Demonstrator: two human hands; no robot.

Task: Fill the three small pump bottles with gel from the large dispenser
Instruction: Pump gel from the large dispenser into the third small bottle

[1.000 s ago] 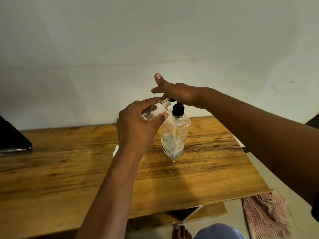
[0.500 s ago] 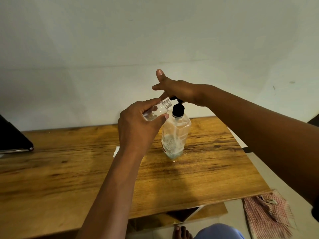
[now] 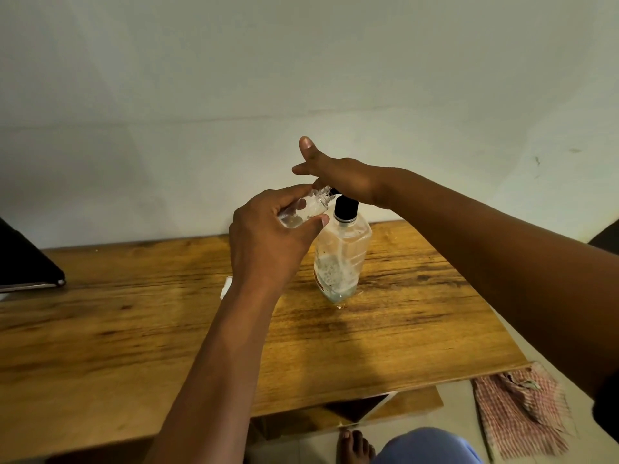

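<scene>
The large clear dispenser (image 3: 341, 259) with a black pump collar stands on the wooden table (image 3: 100, 346), holding a little gel at the bottom. My right hand (image 3: 345, 179) presses down on its pump head with the palm, fingers and thumb stretched out. My left hand (image 3: 264, 242) grips a small clear bottle (image 3: 306, 209), uncapped and tilted, its mouth held against the pump's nozzle. Some gel lies inside the small bottle. No other small bottles show; my left arm hides part of the table.
A small white object (image 3: 227, 287) peeks out behind my left wrist. A dark flat object (image 3: 23, 262) lies at the table's left edge. On the floor to the right lies a checked cloth (image 3: 522, 410), and a bare foot (image 3: 355, 447) shows below the table's front edge.
My right hand let the pump head rise half a second ago and has pushed it down again. My left hand keeps the small bottle at the nozzle.
</scene>
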